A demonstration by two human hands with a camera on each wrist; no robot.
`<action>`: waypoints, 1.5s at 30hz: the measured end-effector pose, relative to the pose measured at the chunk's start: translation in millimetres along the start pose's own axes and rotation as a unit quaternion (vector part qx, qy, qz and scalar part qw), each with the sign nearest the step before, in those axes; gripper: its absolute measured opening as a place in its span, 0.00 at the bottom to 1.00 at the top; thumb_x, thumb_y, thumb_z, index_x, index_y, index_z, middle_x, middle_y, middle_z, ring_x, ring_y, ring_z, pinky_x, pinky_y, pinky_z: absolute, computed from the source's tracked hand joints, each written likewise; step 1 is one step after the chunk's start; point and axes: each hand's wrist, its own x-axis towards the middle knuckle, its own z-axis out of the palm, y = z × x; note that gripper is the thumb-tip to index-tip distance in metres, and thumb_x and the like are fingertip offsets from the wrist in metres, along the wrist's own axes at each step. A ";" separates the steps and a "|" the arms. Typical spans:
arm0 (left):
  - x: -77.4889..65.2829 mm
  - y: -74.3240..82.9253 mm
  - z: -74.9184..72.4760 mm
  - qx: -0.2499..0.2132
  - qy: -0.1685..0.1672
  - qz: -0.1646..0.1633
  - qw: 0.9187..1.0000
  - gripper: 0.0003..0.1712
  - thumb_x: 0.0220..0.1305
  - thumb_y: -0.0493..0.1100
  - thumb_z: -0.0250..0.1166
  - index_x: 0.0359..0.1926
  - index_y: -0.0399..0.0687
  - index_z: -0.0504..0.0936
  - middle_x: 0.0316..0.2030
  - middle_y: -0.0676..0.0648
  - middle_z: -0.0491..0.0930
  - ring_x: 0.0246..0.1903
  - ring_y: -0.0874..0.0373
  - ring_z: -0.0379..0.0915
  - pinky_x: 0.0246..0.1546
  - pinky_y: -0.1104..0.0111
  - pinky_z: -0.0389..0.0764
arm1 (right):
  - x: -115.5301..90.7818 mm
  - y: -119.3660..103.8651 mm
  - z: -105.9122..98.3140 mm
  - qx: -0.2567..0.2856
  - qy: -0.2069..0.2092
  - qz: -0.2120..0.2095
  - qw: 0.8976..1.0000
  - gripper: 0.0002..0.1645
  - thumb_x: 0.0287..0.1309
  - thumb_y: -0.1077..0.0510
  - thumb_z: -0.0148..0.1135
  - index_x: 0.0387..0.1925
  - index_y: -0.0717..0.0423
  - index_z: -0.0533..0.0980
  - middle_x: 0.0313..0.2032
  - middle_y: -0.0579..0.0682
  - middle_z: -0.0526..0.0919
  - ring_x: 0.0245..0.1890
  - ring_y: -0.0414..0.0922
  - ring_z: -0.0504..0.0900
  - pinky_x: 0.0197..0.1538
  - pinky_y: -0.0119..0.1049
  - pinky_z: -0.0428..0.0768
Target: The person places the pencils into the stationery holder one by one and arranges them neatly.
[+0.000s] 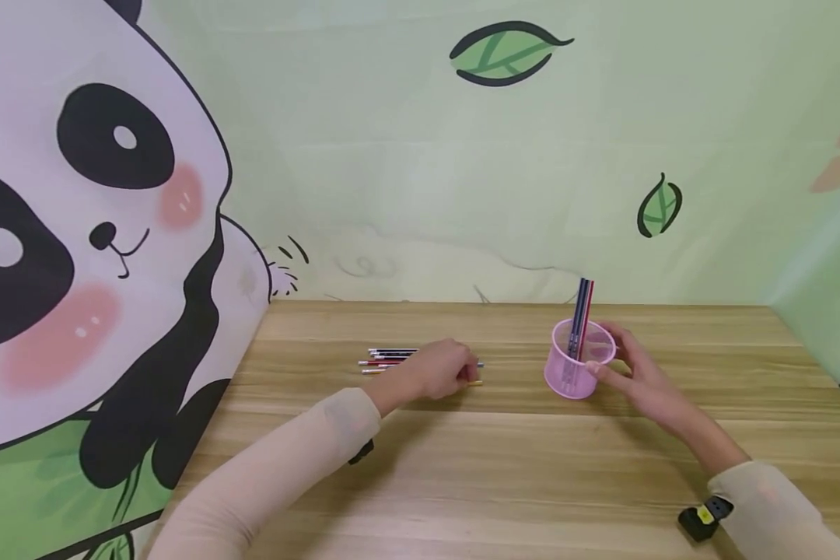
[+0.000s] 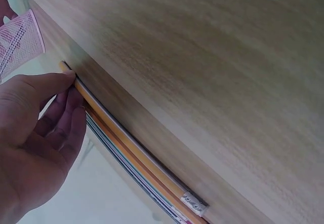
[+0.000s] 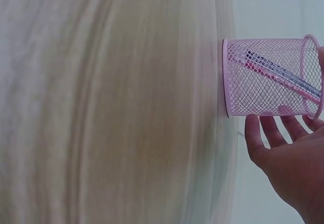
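Observation:
A pink mesh pencil cup (image 1: 558, 377) stands upright on the table, with a few dark and red pencils (image 1: 583, 315) leaning inside. My right hand (image 1: 640, 381) holds the cup from the right, thumb at the near side of the rim and fingers round the far side. To the left, several pencils (image 1: 392, 352) lie side by side on the wood. Over their right ends is my left hand (image 1: 446, 369). In the left wrist view, its thumb and fingers pinch a yellow pencil (image 2: 121, 135) near one end; the metal eraser band is at the other. The hand partly hides the pencils in the head view.
The wooden table (image 1: 462, 467) runs back to a pale green wall (image 1: 392, 155) printed with leaves and a large panda (image 1: 147, 257). Black devices are on both wrists, one with a yellow mark (image 1: 704, 515) at the right.

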 end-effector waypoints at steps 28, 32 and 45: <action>-0.2 -2.5 -3.9 -0.051 -0.031 -0.016 0.998 0.03 0.71 0.36 0.70 0.41 0.48 0.89 0.36 0.55 0.86 0.36 0.67 0.79 0.41 0.78 0.80 | 9.0 -6.4 -9.0 0.014 -0.012 0.020 1.000 0.45 0.74 0.56 0.65 0.82 0.59 0.53 0.75 0.68 0.64 0.76 0.72 0.60 0.74 0.65 0.64; 0.1 -3.4 -4.6 -0.046 -0.029 -0.016 0.998 0.03 0.70 0.36 0.70 0.41 0.48 0.89 0.35 0.56 0.85 0.35 0.67 0.79 0.41 0.77 0.80 | 11.8 -6.5 -9.2 0.021 -0.019 0.023 0.999 0.47 0.73 0.57 0.67 0.82 0.59 0.53 0.76 0.69 0.62 0.76 0.73 0.58 0.72 0.73 0.59; -2.5 4.7 -14.8 -0.036 -0.028 0.019 0.999 0.03 0.71 0.38 0.70 0.43 0.45 0.87 0.36 0.53 0.85 0.37 0.65 0.79 0.42 0.75 0.80 | 9.6 -1.9 -3.3 0.025 -0.008 0.014 1.000 0.44 0.73 0.57 0.66 0.81 0.59 0.56 0.75 0.66 0.65 0.77 0.70 0.59 0.76 0.56 0.65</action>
